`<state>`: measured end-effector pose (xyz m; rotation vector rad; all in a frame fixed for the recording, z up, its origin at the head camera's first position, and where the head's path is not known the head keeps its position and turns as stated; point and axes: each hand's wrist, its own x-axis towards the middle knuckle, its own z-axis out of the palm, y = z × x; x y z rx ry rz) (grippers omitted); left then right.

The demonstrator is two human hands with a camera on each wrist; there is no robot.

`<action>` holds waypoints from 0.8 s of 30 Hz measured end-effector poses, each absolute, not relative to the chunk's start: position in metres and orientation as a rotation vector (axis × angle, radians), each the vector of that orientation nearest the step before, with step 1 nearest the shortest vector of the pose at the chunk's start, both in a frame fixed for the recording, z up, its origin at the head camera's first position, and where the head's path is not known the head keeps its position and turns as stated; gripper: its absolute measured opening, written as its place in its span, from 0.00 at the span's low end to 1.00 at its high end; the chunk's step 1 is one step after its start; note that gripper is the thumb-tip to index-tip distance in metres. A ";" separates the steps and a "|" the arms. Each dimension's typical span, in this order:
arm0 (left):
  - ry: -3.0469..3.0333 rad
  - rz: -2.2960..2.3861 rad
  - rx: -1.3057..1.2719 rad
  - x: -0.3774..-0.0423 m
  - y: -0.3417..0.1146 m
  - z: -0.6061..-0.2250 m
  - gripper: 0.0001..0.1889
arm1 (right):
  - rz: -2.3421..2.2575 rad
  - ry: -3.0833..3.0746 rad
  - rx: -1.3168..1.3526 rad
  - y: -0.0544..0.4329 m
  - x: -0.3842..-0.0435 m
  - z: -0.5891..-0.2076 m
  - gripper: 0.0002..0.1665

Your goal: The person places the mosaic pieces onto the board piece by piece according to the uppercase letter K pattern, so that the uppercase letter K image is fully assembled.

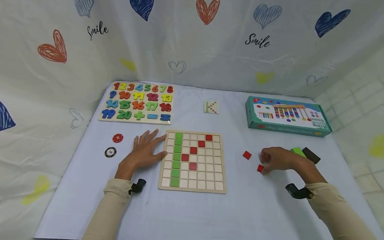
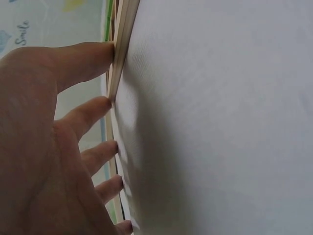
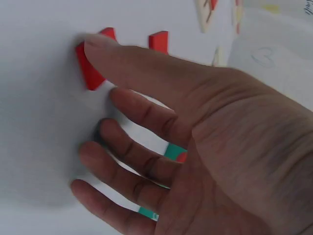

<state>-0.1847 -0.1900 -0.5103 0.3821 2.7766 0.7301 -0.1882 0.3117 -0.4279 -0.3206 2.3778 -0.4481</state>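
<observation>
A wooden grid board point(image 1: 192, 190) lies mid-table, with a column of green tiles point(image 1: 176, 157) and several red tiles point(image 1: 193, 150) in a diagonal line and one below it. Against the board's left edge, my left hand point(image 1: 145, 150) rests with spread fingers, thumb and index tips touching the rim in the left wrist view. My right hand point(image 1: 277, 159) is low over the table, right of the board. Its thumb lies across a loose red tile point(image 3: 90, 71); the other fingers bend loosely, apart from that tile. A second loose red tile point(image 1: 247, 155) lies nearby.
Green point(image 1: 298, 151) and dark point(image 1: 311, 155) pieces lie behind my right hand. At the back are a number puzzle board point(image 1: 138, 121), a small pattern card point(image 1: 211, 107) and a green toy box point(image 1: 289, 117). Red point(image 1: 118, 138) and black point(image 1: 110, 152) chips lie left.
</observation>
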 end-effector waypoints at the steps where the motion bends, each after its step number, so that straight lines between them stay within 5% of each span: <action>1: 2.776 0.733 0.382 -0.185 -0.190 -0.510 0.39 | -0.448 2.380 -0.323 0.312 -0.189 -0.429 0.23; 24: 2.755 0.753 0.377 -0.184 -0.191 -0.506 0.40 | -0.490 2.401 -0.263 0.313 -0.186 -0.433 0.18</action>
